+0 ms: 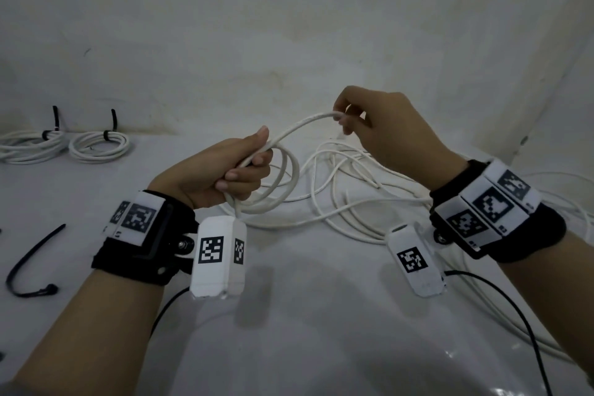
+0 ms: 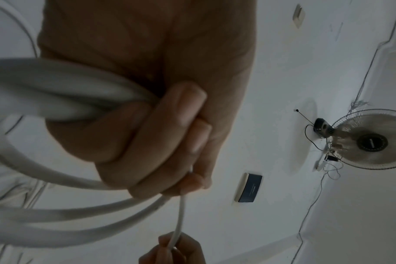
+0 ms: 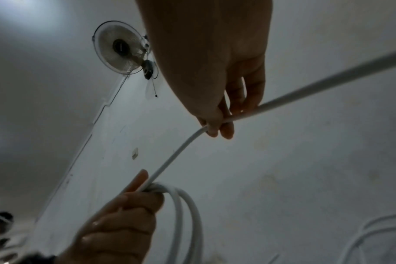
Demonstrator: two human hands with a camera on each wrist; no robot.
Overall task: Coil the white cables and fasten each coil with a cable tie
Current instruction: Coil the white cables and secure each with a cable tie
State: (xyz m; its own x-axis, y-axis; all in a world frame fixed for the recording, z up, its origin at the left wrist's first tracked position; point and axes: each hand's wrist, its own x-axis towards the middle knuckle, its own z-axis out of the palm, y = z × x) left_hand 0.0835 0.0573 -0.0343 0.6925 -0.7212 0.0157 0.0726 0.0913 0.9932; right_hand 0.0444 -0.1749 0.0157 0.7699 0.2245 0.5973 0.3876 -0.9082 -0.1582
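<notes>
- The left hand (image 1: 225,170) had its fingers curled tight round a small coil (image 1: 276,183) of white cable, a few loops bunched in the fist and held above the desk (image 1: 305,315).
- The right hand (image 1: 379,135) pinched the same cable's running strand (image 1: 302,125) between thumb and fingertips, raised a little higher and further right.
- Between the two hands the strand arched up in a loose bow, not taut.
- Below and beyond them, the uncoiled remainder (image 1: 347,202) sprawled in a crossing tangle on the desk, some of it trailing off right.
- Far left, two finished coils (image 1: 96,146) lay side by side, each cinched with a black tie; one loose cable tie (image 1: 29,260) waited near the left edge.
- Risk, as a judgement: those crossed strands could snag or knot as the right hand draws in more length, and a sharp tug might drag loops out of the left fist.
- The coil also looked small; uneven loops could leave a bundle too ragged for the tie to close neatly.
- The left wrist view showed the fingers wrapped over the bunched loops up close, and a wall fan (image 2: 371,139) the head view missed entirely.
- The right wrist view revealed the pinch from beneath; only the head view showed the tangle, finished coils and spare tie.
</notes>
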